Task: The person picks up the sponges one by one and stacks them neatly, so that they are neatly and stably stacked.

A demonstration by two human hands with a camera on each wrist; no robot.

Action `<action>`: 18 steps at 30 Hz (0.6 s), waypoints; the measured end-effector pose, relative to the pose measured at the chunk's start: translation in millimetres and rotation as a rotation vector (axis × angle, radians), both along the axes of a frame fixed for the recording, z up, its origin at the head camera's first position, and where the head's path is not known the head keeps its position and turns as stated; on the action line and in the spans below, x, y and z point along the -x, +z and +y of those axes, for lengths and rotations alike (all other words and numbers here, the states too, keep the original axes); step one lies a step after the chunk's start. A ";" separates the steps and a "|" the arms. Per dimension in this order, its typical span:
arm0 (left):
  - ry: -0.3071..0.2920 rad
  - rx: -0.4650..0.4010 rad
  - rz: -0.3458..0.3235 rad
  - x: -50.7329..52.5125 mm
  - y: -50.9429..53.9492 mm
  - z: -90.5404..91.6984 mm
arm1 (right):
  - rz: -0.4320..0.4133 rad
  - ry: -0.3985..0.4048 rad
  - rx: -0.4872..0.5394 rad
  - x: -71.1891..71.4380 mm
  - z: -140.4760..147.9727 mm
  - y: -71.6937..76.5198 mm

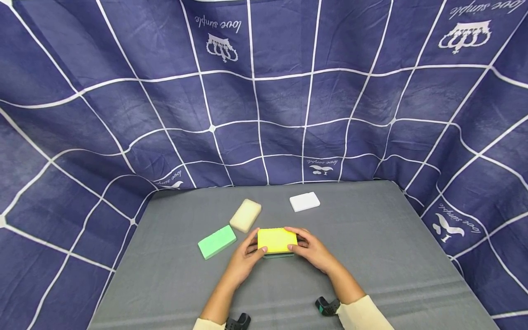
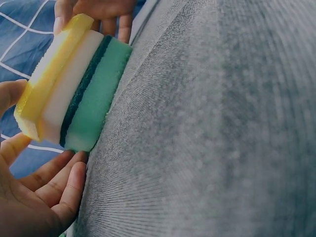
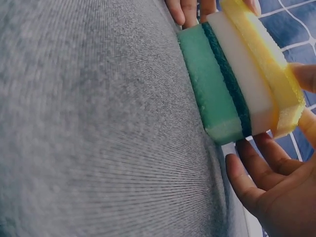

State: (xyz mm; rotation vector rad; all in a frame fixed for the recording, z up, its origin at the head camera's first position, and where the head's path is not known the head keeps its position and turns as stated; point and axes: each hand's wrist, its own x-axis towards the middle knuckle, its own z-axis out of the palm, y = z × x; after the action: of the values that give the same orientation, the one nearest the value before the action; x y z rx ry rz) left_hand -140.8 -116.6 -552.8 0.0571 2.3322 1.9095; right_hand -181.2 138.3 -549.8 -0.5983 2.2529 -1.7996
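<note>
A yellow sponge tops a stack at the middle of the table. Beneath it, in the left wrist view, come a white block and a green sponge with a dark green scouring layer facing up. My left hand grips the yellow sponge's left end, thumb at the near edge and a finger at the far one. The right hand holds its right end the same way. In the right wrist view, the lower fingers spread beside the stack's end. The green sponge rests on the grey cloth.
Left of the stack lie a light green sponge and a cream sponge, close together. A white block lies behind the stack to the right. Grey cloth covers the table; a blue checked curtain stands around it.
</note>
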 end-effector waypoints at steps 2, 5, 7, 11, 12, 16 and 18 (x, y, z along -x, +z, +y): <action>-0.001 0.005 -0.002 0.1 0.0 0.1 | -0.009 -0.004 0.003 -0.2 -0.1 1.2; 0.001 0.011 -0.004 0.3 -0.3 0.3 | -0.014 -0.032 0.026 -0.4 0.0 3.9; 0.003 0.011 -0.004 0.5 -0.4 0.3 | -0.013 -0.069 0.051 0.5 1.1 5.2; 0.007 0.016 0.004 1.1 -0.8 0.0 | -0.003 -0.150 0.075 6.0 5.0 6.2; 0.009 0.018 0.003 1.1 -0.7 -0.1 | 0.006 -0.163 0.071 7.8 6.2 6.1; 0.016 0.026 -0.001 1.0 -0.5 -0.2 | 0.012 -0.211 0.034 15.0 10.5 6.2; 0.014 0.030 0.001 0.9 -0.5 -0.4 | 0.011 -0.229 0.020 18.1 12.7 6.6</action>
State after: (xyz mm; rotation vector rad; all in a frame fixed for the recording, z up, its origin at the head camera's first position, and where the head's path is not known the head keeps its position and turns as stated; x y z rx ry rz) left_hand -141.7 -117.0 -553.3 0.0391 2.3674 1.8814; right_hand -199.3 151.0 -543.2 -0.3654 2.3979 -1.9265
